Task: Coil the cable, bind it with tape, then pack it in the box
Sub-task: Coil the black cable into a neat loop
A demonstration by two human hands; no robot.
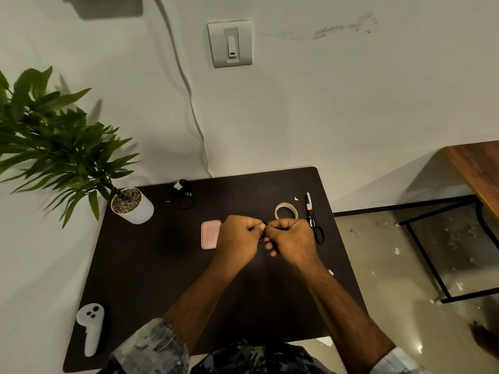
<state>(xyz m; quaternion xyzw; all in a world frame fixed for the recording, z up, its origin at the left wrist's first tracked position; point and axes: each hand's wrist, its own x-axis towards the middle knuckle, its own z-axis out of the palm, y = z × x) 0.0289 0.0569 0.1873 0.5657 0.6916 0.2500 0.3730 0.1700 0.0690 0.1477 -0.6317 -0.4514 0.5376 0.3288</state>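
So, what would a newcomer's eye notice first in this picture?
First, the left hand and right hand meeting mid-table, both pinching a small black cable. Next, the leafy potted plant at the table's far left corner. Then the tape roll and scissors, just beyond the right hand.

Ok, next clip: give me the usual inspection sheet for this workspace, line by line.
Surface: dark table, against a white wall.
Job's things: black cable held between both hands; tape roll and scissors lying to the right; pink box lying left of the hands.
Clutter: potted plant, white controller, paper scraps.
Grippers: left hand and right hand both pinch the cable.
Cables: second black bundle at the far edge; white wall cord.
Surroundings: wall switch, scraps on the floor, wooden bench to the right.
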